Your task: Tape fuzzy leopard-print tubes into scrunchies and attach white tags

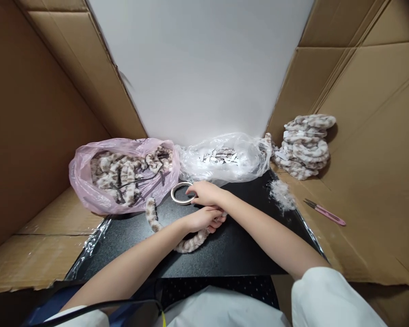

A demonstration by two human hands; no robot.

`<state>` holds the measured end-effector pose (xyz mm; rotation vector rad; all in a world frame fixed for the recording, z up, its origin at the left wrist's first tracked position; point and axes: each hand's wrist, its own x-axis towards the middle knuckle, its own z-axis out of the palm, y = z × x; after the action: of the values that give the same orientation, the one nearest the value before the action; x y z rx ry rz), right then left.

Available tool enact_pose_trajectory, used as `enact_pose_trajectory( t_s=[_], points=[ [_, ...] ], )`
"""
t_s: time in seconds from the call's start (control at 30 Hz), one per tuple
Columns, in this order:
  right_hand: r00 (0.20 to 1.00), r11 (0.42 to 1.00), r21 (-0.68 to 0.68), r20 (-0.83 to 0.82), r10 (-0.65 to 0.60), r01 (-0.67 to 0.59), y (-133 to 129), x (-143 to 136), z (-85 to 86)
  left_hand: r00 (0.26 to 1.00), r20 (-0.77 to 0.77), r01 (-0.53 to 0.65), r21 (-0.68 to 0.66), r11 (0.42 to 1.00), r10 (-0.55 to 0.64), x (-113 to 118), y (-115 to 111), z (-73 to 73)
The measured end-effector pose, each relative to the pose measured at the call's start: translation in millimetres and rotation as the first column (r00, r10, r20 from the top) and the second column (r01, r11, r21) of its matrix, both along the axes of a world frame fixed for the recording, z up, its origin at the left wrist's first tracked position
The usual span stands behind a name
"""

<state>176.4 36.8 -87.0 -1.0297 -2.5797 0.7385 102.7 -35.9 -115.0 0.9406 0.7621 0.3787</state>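
My left hand (204, 220) is closed round one end of a spotted furry strip (191, 245), which curves over the black tabletop. The strip's other end (150, 211) lies near the pink bag. Just beyond, my right hand (206, 194) crosses above the left one, its fingers closed at the right edge of a roll of tape (173, 196). The exact grip of the left fingers on the strip is partly hidden.
A pink plastic bag (80, 179) holds furry pieces and dark cords. Next to it, a clear bag (252, 168) contains small white slips. Furry rings (308, 147) are stacked at right, near white fluff (282, 195) and pink-handled thread snips (327, 213). Cardboard walls (371, 136) flank the black table (129, 259).
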Motion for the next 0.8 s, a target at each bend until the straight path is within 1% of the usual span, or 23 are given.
enact_pose_trajectory(
  t_s=[0.07, 0.13, 0.2, 0.27, 0.33, 0.37, 0.47, 0.53, 0.57, 0.6, 0.67, 0.7, 0.73, 0.8],
  points=[
    [1.0, 1.0, 0.002, 0.009, 0.026, -0.026, 2, -7, -0.5, 1.0, 0.015, 0.01, -0.014, 1.0, -0.009, -2, -1, 1.3],
    [0.999, 0.999, 0.015, -0.001, 0.052, -0.052, 0, -5, 3.6, 0.999, 0.034, -0.004, -0.022, 1.0, 0.005, -3, -2, 0.4],
    [0.993, 0.996, 0.022, -0.083, 0.084, -0.083, -5, 7, 11.1, 0.994, 0.067, -0.083, -0.022, 0.996, 0.085, -1, -1, -3.0],
    [0.969, 0.994, -0.013, -0.225, 0.098, -0.104, -13, 26, 18.9, 0.967, 0.118, -0.226, -0.025, 0.974, 0.227, 1, 2, -7.1],
    [0.933, 0.99, -0.097, -0.355, 0.058, -0.099, -22, 48, 24.7, 0.911, 0.184, -0.368, -0.045, 0.929, 0.37, 2, 7, -9.7],
    [0.915, 0.986, -0.143, -0.402, 0.024, -0.088, -26, 59, 26.4, 0.881, 0.213, -0.419, -0.062, 0.906, 0.422, 2, 9, -9.8],
    [0.862, 0.967, -0.244, -0.503, -0.066, -0.069, -38, 87, 26.8, 0.812, 0.277, -0.503, -0.114, 0.857, 0.514, -1, 13, -5.9],
    [0.832, 0.96, -0.275, -0.545, -0.106, -0.058, -45, 101, 23.5, 0.769, 0.313, -0.553, -0.112, 0.826, 0.558, -4, 14, -1.9],
    [0.819, 0.958, -0.283, -0.56, -0.125, -0.047, -47, 106, 20.8, 0.749, 0.329, -0.587, -0.074, 0.806, 0.575, -5, 14, -0.4],
    [0.806, 0.956, -0.291, -0.573, -0.147, -0.033, -48, 111, 17.7, 0.732, 0.342, -0.625, -0.007, 0.78, 0.59, -6, 15, 0.4],
    [0.78, 0.951, -0.31, -0.597, -0.189, -0.007, -50, 117, 10.3, 0.712, 0.349, -0.69, 0.188, 0.699, 0.61, -8, 16, -0.3],
    [0.766, 0.947, -0.321, -0.608, -0.207, 0.001, -50, 119, 6.5, 0.708, 0.342, -0.704, 0.282, 0.652, 0.617, -8, 17, -1.7],
    [0.752, 0.942, -0.334, -0.62, -0.225, 0.007, -50, 121, 2.7, 0.707, 0.334, -0.707, 0.347, 0.616, 0.624, -9, 17, -3.4],
    [0.726, 0.934, -0.357, -0.638, -0.257, 0.017, -49, 122, -4.1, 0.7, 0.324, -0.71, 0.411, 0.571, 0.636, -10, 19, -6.4]
  ],
)
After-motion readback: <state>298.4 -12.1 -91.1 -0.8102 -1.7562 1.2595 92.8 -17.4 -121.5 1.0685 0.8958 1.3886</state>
